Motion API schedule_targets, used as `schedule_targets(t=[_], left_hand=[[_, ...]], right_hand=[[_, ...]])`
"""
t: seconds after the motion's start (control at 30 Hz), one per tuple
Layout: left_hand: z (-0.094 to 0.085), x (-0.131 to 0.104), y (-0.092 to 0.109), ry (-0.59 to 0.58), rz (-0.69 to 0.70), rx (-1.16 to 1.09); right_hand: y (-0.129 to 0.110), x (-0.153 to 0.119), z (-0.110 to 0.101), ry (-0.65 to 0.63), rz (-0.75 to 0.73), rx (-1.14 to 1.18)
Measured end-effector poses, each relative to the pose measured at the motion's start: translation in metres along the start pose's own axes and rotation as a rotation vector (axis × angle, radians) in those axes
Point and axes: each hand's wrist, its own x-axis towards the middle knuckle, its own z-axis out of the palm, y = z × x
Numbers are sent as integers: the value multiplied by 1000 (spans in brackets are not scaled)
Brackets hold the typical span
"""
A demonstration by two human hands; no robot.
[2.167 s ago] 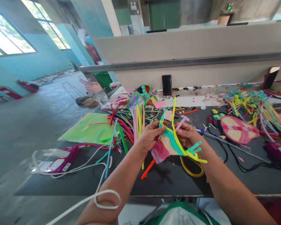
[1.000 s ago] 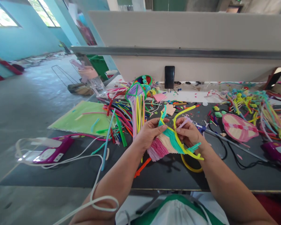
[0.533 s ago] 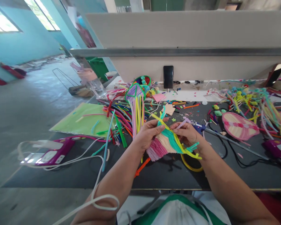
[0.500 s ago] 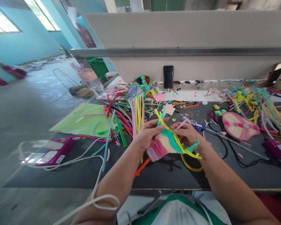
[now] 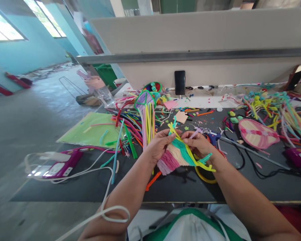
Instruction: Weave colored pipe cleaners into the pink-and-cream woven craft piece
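Note:
Between my hands is a woven pipe cleaner piece (image 5: 176, 154) with lilac, pink, cream, turquoise and yellow bands, tilted over the table. My left hand (image 5: 159, 144) grips its upper left side, thumb on top. Fingers of my right hand (image 5: 196, 143) pinch the yellow strands (image 5: 187, 151) along its right edge. Loose yellow and turquoise ends stick out at the top and lower right. A yellow ring (image 5: 205, 177) lies partly under the piece, and an orange pipe cleaner (image 5: 153, 181) shows below it. Beyond my right hand lies a blue glue gun (image 5: 213, 136), partly hidden.
Pipe cleaner bundles (image 5: 147, 125) lie left of centre beside a green sheet (image 5: 90, 130). A phone (image 5: 179, 82) leans on the back panel. At right is a pink-and-cream woven oval (image 5: 258, 134). Purple power strips (image 5: 62, 164) sit at both sides; a white cord (image 5: 107, 190) crosses my left arm.
My right fingers have shifted slightly along the yellow strands at the piece's edge. The piece stays in my left hand almost unmoved. The view has shifted a little.

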Motion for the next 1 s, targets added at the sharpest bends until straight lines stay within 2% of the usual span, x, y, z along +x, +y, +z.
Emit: schedule_targets(t=[0.27,0.6,0.8,0.87,1.0], left_hand=[[-15,1,4,-164,-55,-24],[-16,4,1,-195,-94,-55],[-15,3,3,-163,-102,-51],[-14,2,2,-166,-98,-42],[-9,0,1,-195,-111,-18]], right_hand=[[3,-1,-4,-47,-41,-59],[3,-2,-6,-68,-15,-77],[-12,-10,-9,-247,63,-48],[-14,-9,-10,-228,61,-3],[-8,-3,-8,-104,42,63]])
